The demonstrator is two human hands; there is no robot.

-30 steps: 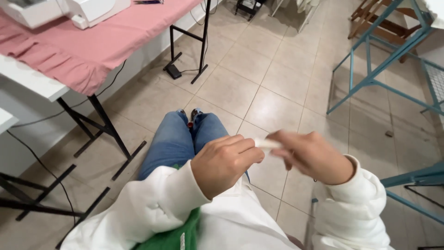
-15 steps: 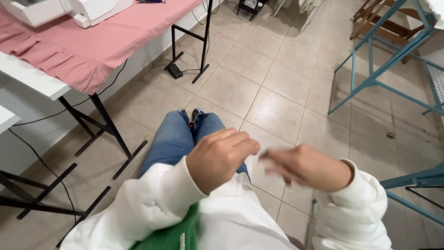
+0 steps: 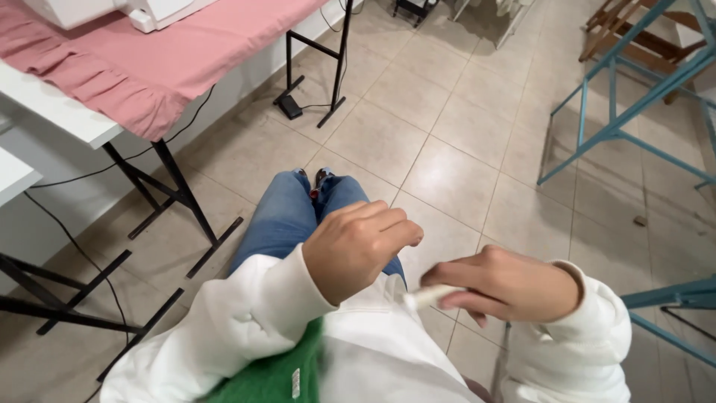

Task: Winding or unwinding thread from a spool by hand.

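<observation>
A: Head view — what's in hand?

B: Right hand point(image 3: 514, 287) is pinched shut on a small white cloth strip point(image 3: 426, 297); the strip's tip pokes out at 9 o'clock from the fingers. Left hand point(image 3: 356, 246) is curled into a loose fist, fingers together. Can't tell if it holds anything, maybe a thread too fine to see.

A: Relation between them?

B: Left hand sits at 10 o'clock of the strip, near, not touching. Both hover over the lap — white fabric point(image 3: 380, 358) with a green piece point(image 3: 276, 377) at 7 o'clock of the hands.

A: Progress?

B: Judging only: handwork on the strip looks mid-way; it isn't joined to the fabric below yet.

A: Surroundings?

B: Jeans point(image 3: 287, 216) at 12, pink cloth point(image 3: 156, 52) on a white table point(image 3: 52, 112) at 10, blue metal frame point(image 3: 619, 112) at 2, tiled floor point(image 3: 447, 134).
</observation>
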